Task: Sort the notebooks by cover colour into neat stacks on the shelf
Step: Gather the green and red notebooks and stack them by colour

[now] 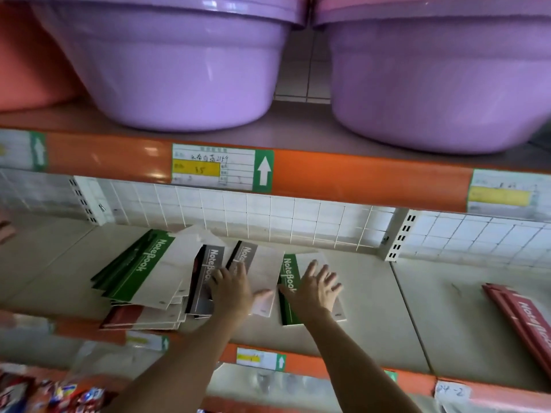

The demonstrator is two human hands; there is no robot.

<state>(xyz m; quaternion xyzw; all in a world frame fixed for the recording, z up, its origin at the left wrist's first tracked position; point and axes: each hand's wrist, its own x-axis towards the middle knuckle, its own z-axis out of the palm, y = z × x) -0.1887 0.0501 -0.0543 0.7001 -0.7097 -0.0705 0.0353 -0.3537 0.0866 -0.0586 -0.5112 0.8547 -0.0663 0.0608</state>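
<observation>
Head view: the right hand [317,289] lies flat, fingers spread, on the green notebook [288,281], long axis pointing into the shelf [417,308]. Left hand [232,289] presses flat on the grey notebook [256,263] beside it; green pile [140,266] lies further left.

Beige shelf [372,317] carries scattered notebooks [143,272] and red notebooks [524,317].

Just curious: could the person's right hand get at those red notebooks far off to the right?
Probably yes. The right hand lies open on a green notebook, and bare shelf separates it from the red notebooks.
</observation>
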